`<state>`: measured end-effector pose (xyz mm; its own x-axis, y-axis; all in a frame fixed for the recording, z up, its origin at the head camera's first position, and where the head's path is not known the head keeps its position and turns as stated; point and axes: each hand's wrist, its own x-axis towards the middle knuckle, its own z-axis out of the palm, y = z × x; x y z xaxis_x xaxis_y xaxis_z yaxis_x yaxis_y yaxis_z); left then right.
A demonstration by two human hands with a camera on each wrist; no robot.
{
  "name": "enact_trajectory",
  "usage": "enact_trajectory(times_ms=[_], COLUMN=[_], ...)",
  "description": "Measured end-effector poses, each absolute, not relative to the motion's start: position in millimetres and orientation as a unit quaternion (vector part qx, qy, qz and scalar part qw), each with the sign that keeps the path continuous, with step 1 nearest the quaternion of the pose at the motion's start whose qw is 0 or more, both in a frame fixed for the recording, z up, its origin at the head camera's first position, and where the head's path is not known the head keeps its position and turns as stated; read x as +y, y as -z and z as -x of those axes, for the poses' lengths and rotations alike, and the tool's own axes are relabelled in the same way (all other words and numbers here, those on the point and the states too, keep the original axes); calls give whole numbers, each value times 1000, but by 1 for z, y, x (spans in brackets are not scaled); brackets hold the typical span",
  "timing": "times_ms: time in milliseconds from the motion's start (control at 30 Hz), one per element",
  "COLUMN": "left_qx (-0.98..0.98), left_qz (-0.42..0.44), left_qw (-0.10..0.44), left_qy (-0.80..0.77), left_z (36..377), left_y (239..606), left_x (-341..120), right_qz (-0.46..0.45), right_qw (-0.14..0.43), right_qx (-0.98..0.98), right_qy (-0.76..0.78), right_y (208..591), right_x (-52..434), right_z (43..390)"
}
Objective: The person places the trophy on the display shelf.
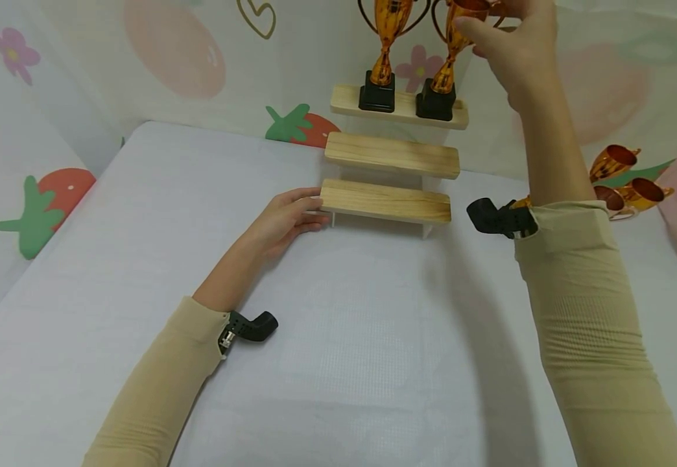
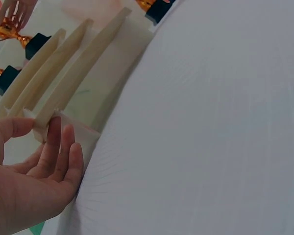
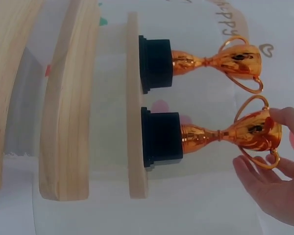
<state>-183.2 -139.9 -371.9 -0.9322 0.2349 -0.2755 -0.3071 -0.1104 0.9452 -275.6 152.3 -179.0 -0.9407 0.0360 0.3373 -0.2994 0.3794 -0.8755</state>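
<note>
Right hand: my right hand [image 1: 513, 52] is up at the second shiny gold trophy cup on a black square base [image 3: 210, 134]. Fingers loosely spread around the bowl and its handle, tips touching it, not really clamped on.

That trophy: its base sits on the top plank of the three-step pale wooden stand [image 1: 393, 155], right-hand end, directly below my fingers. Looks a bit tilted in the head view, so I'd say it's not fully settled.

Other trophy: a matching gold trophy cup with black base [image 1: 380, 58] stands upright on the same plank, just left of my fingertips, near its neighbour but apart.

Left hand: my left hand [image 1: 283, 220] lies flat on the white cloth-covered table [image 1: 344, 337], fingers straight and together, tips against the left end of the lowest step, steadying it I guess.

Still waiting: a little heap of loose copper-gold cups [image 1: 630, 181] lies on the table out past my right forearm, well away from both sets of fingers.

Progress: my read is top step filled with two trophies, the second one nearly placed. Middle and bottom steps hold nothing, so most of the job is left.
</note>
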Motion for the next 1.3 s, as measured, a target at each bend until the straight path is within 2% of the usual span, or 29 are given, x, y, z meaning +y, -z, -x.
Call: enact_trajectory(times_ms=[633, 1300], left_qx=[639, 639], left_qz=[24, 26], left_qw=[179, 182], left_qy=[-747, -747], left_z=[186, 187], left_y=[373, 373], left_x=[-142, -142], right_qz=[-23, 1], right_qw=[145, 161], right_qx=[-831, -858], right_qy=[-536, -489], right_y=[193, 221], right_x=[172, 189], right_z=[248, 214])
